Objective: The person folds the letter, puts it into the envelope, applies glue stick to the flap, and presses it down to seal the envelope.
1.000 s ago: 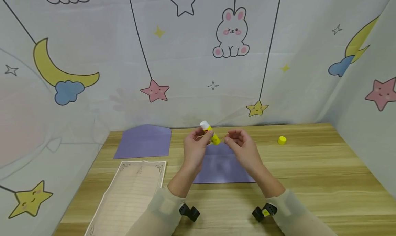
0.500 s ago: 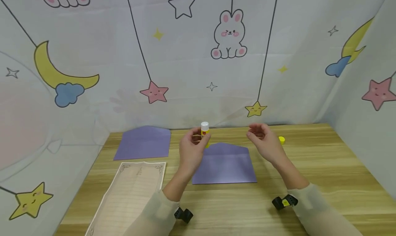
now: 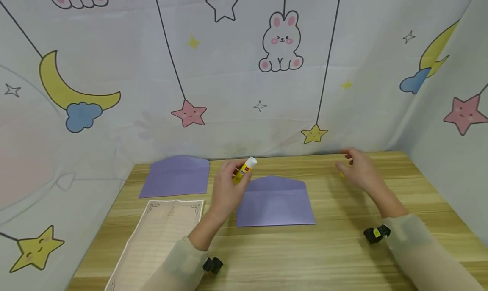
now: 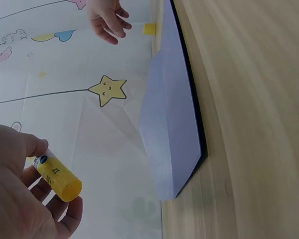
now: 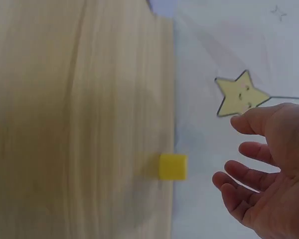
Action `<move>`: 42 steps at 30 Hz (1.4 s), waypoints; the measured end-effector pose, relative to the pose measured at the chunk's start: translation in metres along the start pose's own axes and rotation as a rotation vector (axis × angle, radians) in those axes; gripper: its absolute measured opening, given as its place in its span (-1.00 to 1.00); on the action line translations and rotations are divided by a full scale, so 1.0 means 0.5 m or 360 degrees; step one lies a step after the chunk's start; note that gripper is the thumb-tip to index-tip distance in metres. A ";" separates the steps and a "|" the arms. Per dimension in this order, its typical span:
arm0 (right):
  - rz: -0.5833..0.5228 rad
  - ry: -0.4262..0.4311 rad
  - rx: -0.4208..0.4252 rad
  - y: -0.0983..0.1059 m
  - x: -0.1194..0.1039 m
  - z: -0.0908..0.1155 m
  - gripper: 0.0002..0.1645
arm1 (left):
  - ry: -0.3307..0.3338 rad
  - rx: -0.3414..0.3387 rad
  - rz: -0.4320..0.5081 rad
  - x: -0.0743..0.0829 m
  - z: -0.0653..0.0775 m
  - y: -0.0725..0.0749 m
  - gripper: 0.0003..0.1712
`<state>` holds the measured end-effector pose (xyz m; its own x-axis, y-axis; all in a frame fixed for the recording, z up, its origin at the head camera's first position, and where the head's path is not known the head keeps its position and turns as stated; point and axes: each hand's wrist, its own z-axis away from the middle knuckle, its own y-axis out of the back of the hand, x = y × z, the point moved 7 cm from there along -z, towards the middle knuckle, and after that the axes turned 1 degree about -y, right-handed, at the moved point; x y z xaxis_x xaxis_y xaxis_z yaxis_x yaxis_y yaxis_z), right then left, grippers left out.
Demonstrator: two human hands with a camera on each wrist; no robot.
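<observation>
My left hand [image 3: 228, 187] holds a yellow glue stick [image 3: 245, 170] between thumb and fingers, its white end tilted up to the right. In the left wrist view the yellow end of the glue stick [image 4: 60, 180] points toward the table side. A purple envelope [image 3: 276, 204] with its flap unfolded lies on the table beside that hand. Over on the right, my right hand [image 3: 360, 170] hovers with loosely bent fingers and nothing in them. Just by it stands the yellow cap [image 5: 173, 167], mostly hidden behind the fingers in the head view.
A second purple envelope [image 3: 175, 176] lies at the back left of the wooden table [image 3: 297, 257]. In front of it is a sheet of lined paper [image 3: 160, 231] with a decorated border. A patterned cloth [image 3: 228, 70] hangs behind the table's far edge.
My right hand has moved away from the glue stick to the right, over to the yellow cap. The left hand has shifted slightly left and tipped the glue stick's white end rightward.
</observation>
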<state>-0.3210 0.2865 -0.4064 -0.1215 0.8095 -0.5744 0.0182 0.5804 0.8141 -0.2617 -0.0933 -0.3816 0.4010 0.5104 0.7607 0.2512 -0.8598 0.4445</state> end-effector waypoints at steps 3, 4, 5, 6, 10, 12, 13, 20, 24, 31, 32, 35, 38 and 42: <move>0.0134 0.0021 -0.0048 0.001 0.014 -0.008 -0.35 | -0.0045 -0.0038 -0.0069 -0.004 0.003 0.002 -0.66; 0.0171 0.0026 -0.0069 -0.001 0.018 -0.010 -0.35 | -0.0058 -0.0054 -0.0081 -0.005 0.004 0.002 -0.67; 0.0205 0.0024 -0.0098 -0.003 0.022 -0.011 -0.36 | -0.0070 -0.0073 -0.0091 -0.005 0.005 0.001 -0.67; 0.0240 0.0024 -0.0127 -0.005 0.026 -0.011 -0.37 | -0.0078 -0.0093 -0.0104 -0.006 0.007 0.000 -0.67; 0.0356 0.0025 -0.0201 -0.014 0.041 -0.014 -0.40 | -0.0077 -0.0185 -0.0187 -0.014 0.011 -0.009 -0.65; 0.0387 0.0034 -0.0209 -0.019 0.051 -0.018 -0.41 | -0.0087 -0.0223 -0.0253 -0.014 0.012 -0.013 -0.65; 0.0396 0.0039 -0.0208 -0.022 0.055 -0.020 -0.42 | -0.0097 -0.0237 -0.0283 -0.013 0.013 -0.014 -0.65; 0.0401 0.0093 -0.0189 -0.033 0.066 -0.026 -0.50 | -0.0150 -0.0282 -0.0431 -0.007 0.020 -0.020 -0.64; 0.0395 0.0113 -0.0179 -0.038 0.066 -0.025 -0.55 | -0.0146 -0.0300 -0.0455 -0.010 0.024 -0.024 -0.64; 0.0326 0.0078 -0.0115 -0.039 0.056 -0.022 -0.57 | -0.0128 -0.0333 -0.0460 -0.020 0.029 -0.031 -0.66; 0.0302 0.0070 -0.0099 -0.038 0.050 -0.021 -0.56 | -0.0138 -0.0331 -0.0469 -0.020 0.030 -0.031 -0.66; 0.0214 0.0066 -0.0063 -0.033 0.017 -0.017 -0.54 | -0.0144 -0.0328 -0.0480 -0.021 0.031 -0.031 -0.67; 0.0117 0.0105 -0.0035 -0.031 -0.029 -0.012 -0.54 | -0.0158 -0.0325 -0.0489 -0.020 0.032 -0.031 -0.67; -0.0065 0.0167 -0.0013 -0.037 -0.087 -0.001 -0.56 | -0.0172 -0.0334 -0.0499 -0.018 0.031 -0.034 -0.68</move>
<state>-0.3164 0.2403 -0.3965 -0.2253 0.7711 -0.5956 0.0032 0.6119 0.7910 -0.2558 -0.0833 -0.4031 0.4268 0.7376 0.5233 0.1951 -0.6401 0.7431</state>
